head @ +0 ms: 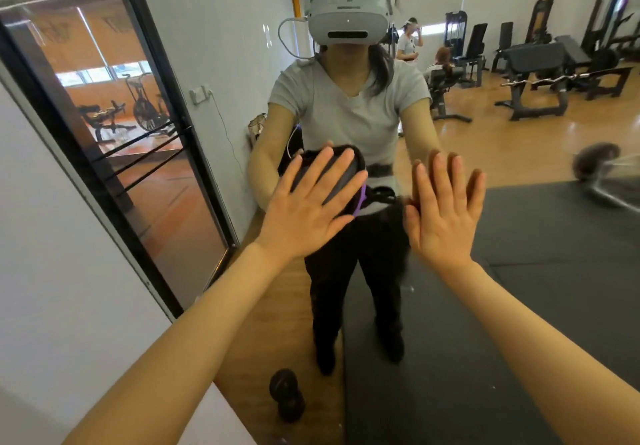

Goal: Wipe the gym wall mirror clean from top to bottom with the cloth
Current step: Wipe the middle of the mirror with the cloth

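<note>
Head view: both hands, left (311, 207) and right (445, 209), press flat, fingers straight, on the mirror (519, 167).

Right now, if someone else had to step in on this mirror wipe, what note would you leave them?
Left hand: fingers straight and spread, pressing the dark cloth flat on the mirror.
Right hand: open, palm towards the glass, holding nothing; whether it touches is unclear.
Cloth sits at about waist height of the reflection, near the mirror's left edge.
Done: cannot tell from this frame how much above is wiped.
Left: likely the glass below the cloth, down to the floor.
</note>
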